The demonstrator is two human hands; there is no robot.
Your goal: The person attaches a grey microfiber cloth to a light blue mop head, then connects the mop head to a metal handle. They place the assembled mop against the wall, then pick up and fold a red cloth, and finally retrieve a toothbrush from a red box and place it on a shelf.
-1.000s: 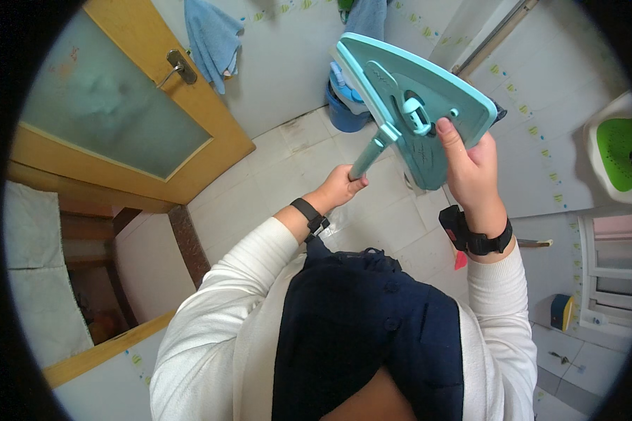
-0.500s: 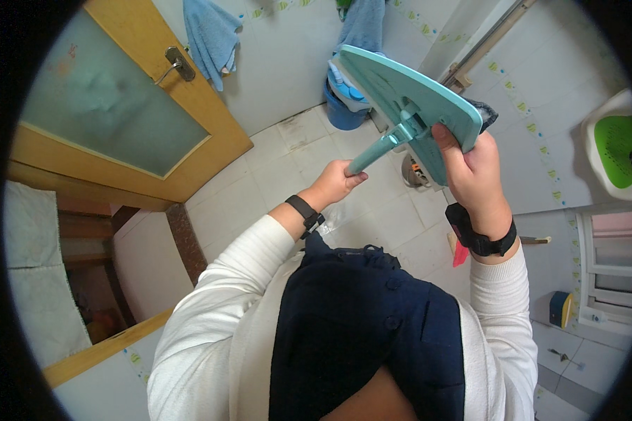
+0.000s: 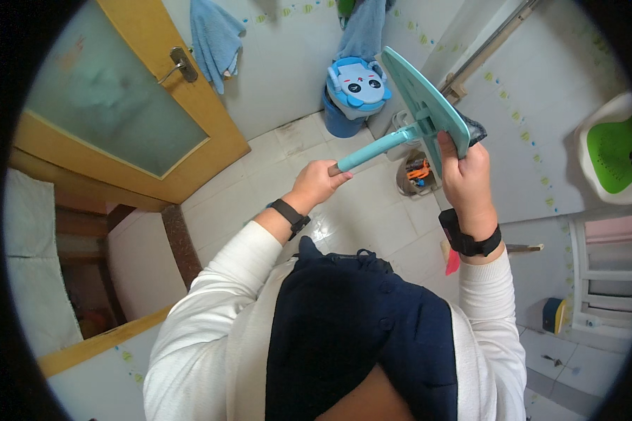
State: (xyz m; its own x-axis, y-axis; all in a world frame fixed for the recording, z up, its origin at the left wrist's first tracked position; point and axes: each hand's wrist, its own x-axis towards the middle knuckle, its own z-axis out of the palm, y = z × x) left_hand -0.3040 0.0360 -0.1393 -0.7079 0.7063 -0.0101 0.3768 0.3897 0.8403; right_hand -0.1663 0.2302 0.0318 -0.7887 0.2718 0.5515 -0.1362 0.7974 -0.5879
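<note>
- The left hand [image 3: 317,184] is curling shut around the end of a blue-green handle [image 3: 372,151].
- The right hand [image 3: 467,177] is closing on the lower right edge of a flat blue-green mop head [image 3: 416,91]. Its thumb is pressing on the near side, and its fingers are going behind, where they are partly hiding.
- The mop head is tilting up in the air, above the floor [image 3: 365,210], in front of the person and a bit to the right.
- The handle is joining the middle of the mop head and slanting down to the left hand.
- A dark cloth [image 3: 473,129] is poking out behind the mop head, just beside the right fingers.
- A blue bucket [image 3: 343,126] is standing beyond the hands, and a lid with a cartoon animal face [image 3: 361,84] is sitting at its top.
- Orange things [image 3: 418,170] are lying in a bin near the right hand.
</note>
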